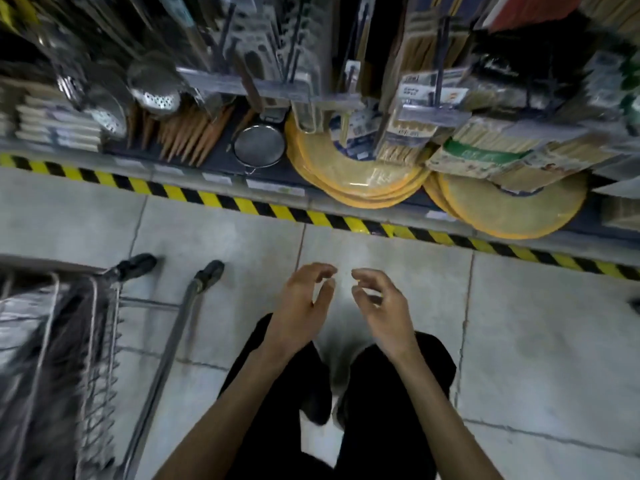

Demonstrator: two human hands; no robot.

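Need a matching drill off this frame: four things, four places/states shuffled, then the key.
Things:
1. left hand
2. shopping cart
3. round mats
4. hazard tape

Places/states:
A. plain yellow, stacked on the bottom shelf
B. black and yellow stripes along the shelf base
C. fingers loosely curled, holding nothing, above the floor
D. metal wire and tube, to the person's left

Pairs: 1-C, 2-D, 3-A, 4-B
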